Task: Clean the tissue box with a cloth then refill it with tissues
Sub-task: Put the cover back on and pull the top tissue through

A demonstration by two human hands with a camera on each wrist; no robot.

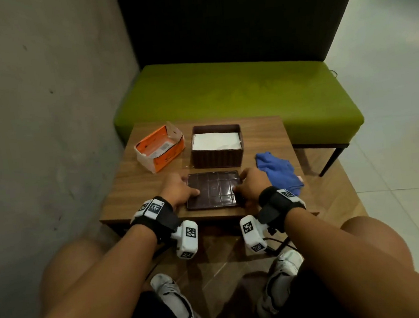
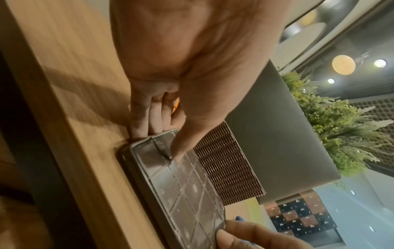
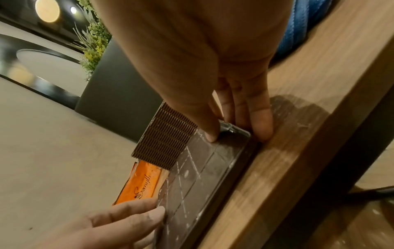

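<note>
The dark brown ribbed tissue box (image 1: 217, 158) stands open at the table's middle, with a stack of white tissues (image 1: 215, 140) inside. Its dark lid (image 1: 213, 190) lies flat on the table in front of it, near the front edge. My left hand (image 1: 180, 190) grips the lid's left end, thumb on top and fingers against the edge (image 2: 162, 143). My right hand (image 1: 252, 185) grips the right end the same way (image 3: 236, 133). A crumpled blue cloth (image 1: 279, 171) lies on the table just right of my right hand.
An opened orange tissue carton (image 1: 160, 148) lies left of the box. The small wooden table (image 1: 135, 190) has a grey wall on its left and a green bench (image 1: 235, 93) behind it. My knees and shoes are below the front edge.
</note>
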